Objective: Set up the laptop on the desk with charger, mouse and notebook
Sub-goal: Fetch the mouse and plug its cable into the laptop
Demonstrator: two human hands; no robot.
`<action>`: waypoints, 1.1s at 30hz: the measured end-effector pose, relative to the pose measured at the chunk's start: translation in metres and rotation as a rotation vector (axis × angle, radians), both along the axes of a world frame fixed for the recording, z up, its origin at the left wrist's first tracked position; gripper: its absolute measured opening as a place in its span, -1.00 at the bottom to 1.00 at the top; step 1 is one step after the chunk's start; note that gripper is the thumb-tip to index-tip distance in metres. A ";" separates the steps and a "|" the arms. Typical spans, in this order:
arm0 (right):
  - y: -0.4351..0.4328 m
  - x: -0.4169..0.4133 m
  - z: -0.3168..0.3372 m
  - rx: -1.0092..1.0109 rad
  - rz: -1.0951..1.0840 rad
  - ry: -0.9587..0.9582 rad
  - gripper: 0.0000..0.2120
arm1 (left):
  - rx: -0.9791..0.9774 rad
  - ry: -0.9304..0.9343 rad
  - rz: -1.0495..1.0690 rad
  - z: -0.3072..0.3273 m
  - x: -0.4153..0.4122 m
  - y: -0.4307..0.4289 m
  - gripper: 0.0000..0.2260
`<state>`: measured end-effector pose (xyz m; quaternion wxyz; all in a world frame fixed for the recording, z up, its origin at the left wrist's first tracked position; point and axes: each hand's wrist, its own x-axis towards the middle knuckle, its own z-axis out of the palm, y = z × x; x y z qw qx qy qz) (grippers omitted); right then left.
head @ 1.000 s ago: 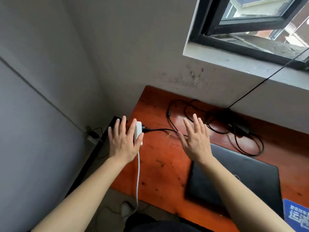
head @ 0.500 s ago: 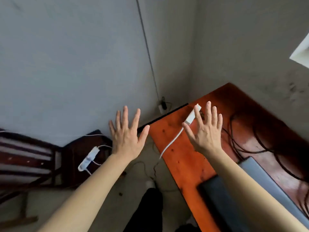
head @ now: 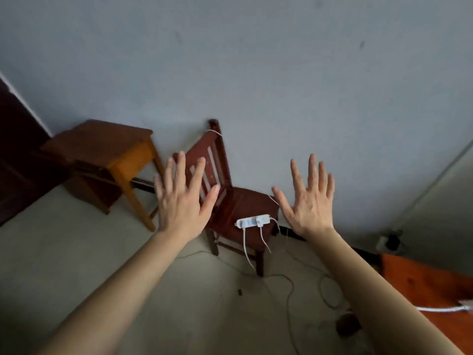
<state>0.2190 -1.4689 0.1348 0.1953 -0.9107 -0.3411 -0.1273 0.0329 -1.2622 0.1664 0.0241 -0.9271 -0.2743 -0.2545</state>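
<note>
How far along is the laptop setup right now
Nothing of the setup can be confirmed done here: laptop, mouse and notebook are out of view. Only a corner of the desk shows, with a white cable lying on it. Nothing is in hand: left hand and right hand are spread open and empty, facing a white power strip on the chair. Everything else is unconfirmed.

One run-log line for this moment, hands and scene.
left hand: open, empty | right hand: open, empty | power strip: on chair seat | desk: corner only | laptop: not visible
</note>
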 end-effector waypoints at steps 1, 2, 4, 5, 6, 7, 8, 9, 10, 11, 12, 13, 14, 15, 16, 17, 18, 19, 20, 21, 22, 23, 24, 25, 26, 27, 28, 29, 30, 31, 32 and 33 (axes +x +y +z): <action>0.038 -0.015 0.004 -0.002 0.038 0.004 -0.24 | 0.002 -0.019 0.033 0.001 -0.026 0.028 -0.40; 0.067 -0.028 0.005 0.011 0.069 -0.003 -0.24 | 0.007 -0.024 0.062 0.001 -0.047 0.050 -0.40; 0.144 -0.068 0.007 0.015 0.162 -0.022 -0.25 | 0.003 -0.024 0.150 0.002 -0.103 0.109 -0.40; 0.193 -0.094 0.010 0.017 0.215 -0.029 -0.25 | -0.007 -0.026 0.202 0.006 -0.138 0.148 -0.39; 0.220 -0.106 0.011 0.025 0.251 -0.044 -0.26 | -0.010 -0.018 0.236 0.008 -0.156 0.170 -0.39; 0.254 -0.125 0.015 0.020 0.296 -0.052 -0.27 | -0.007 -0.021 0.283 0.011 -0.180 0.198 -0.38; 0.291 -0.143 0.016 0.019 0.348 -0.080 -0.27 | -0.028 -0.016 0.331 0.015 -0.206 0.225 -0.38; 0.325 -0.159 0.019 -0.006 0.387 -0.090 -0.27 | -0.038 -0.027 0.375 0.018 -0.227 0.250 -0.38; 0.348 -0.171 0.019 -0.009 0.425 -0.103 -0.26 | -0.049 -0.036 0.418 0.019 -0.241 0.265 -0.38; 0.396 -0.192 0.021 -0.032 0.476 -0.111 -0.26 | -0.071 -0.046 0.482 0.022 -0.268 0.299 -0.38; 0.409 -0.197 0.021 -0.034 0.485 -0.110 -0.26 | -0.077 -0.053 0.506 0.021 -0.274 0.307 -0.38; 0.425 -0.203 0.022 -0.027 0.488 -0.120 -0.26 | -0.072 -0.043 0.520 0.021 -0.280 0.317 -0.38; 0.452 -0.214 0.020 -0.031 0.519 -0.108 -0.25 | -0.078 -0.031 0.552 0.018 -0.294 0.334 -0.37; 0.471 -0.222 0.018 -0.037 0.533 -0.108 -0.25 | -0.090 -0.025 0.570 0.016 -0.301 0.347 -0.37; 0.495 -0.230 0.017 -0.036 0.566 -0.108 -0.24 | -0.094 -0.013 0.594 0.012 -0.310 0.365 -0.37; 0.520 -0.237 0.013 -0.041 0.601 -0.120 -0.24 | -0.107 -0.013 0.614 0.009 -0.317 0.384 -0.37; 0.545 -0.242 0.012 -0.051 0.641 -0.127 -0.24 | -0.114 -0.012 0.636 0.006 -0.322 0.403 -0.37; 0.570 -0.246 0.009 -0.063 0.670 -0.131 -0.23 | -0.108 -0.006 0.652 0.002 -0.325 0.424 -0.37; 0.604 -0.247 0.005 -0.070 0.693 -0.135 -0.22 | -0.095 0.014 0.677 -0.001 -0.327 0.451 -0.37; 0.621 -0.246 0.001 -0.063 0.703 -0.140 -0.21 | -0.071 0.021 0.680 -0.005 -0.327 0.465 -0.37; 0.649 -0.244 -0.002 -0.061 0.721 -0.139 -0.20 | -0.051 0.040 0.695 -0.008 -0.327 0.489 -0.37; 0.679 -0.240 -0.007 -0.057 0.741 -0.128 -0.20 | -0.040 0.044 0.716 -0.013 -0.326 0.514 -0.36; 0.707 -0.235 -0.009 -0.045 0.757 -0.138 -0.20 | -0.035 0.045 0.744 -0.013 -0.322 0.538 -0.35; 0.737 -0.229 -0.011 -0.026 0.784 -0.137 -0.20 | -0.022 0.041 0.762 -0.015 -0.318 0.563 -0.34; 0.767 -0.223 -0.012 -0.024 0.802 -0.135 -0.20 | -0.032 0.043 0.794 -0.014 -0.311 0.587 -0.34; 0.794 -0.218 -0.012 -0.017 0.819 -0.131 -0.21 | -0.032 0.031 0.820 -0.012 -0.304 0.610 -0.33; 0.827 -0.210 -0.008 -0.014 0.829 -0.128 -0.21 | -0.049 0.029 0.854 -0.007 -0.296 0.638 -0.33; 0.845 -0.206 -0.005 -0.003 0.844 -0.127 -0.21 | -0.047 0.009 0.870 -0.004 -0.291 0.651 -0.33; 0.870 -0.201 -0.001 -0.003 0.867 -0.138 -0.22 | -0.043 0.005 0.872 0.001 -0.286 0.669 -0.33; 0.895 -0.196 0.004 -0.011 0.885 -0.137 -0.22 | -0.034 0.005 0.875 0.005 -0.282 0.689 -0.33; 0.925 -0.191 0.009 -0.013 0.897 -0.133 -0.22 | -0.035 0.003 0.882 0.009 -0.278 0.712 -0.33; 0.947 -0.189 0.016 -0.017 0.906 -0.117 -0.23 | -0.026 0.000 0.886 0.013 -0.277 0.729 -0.33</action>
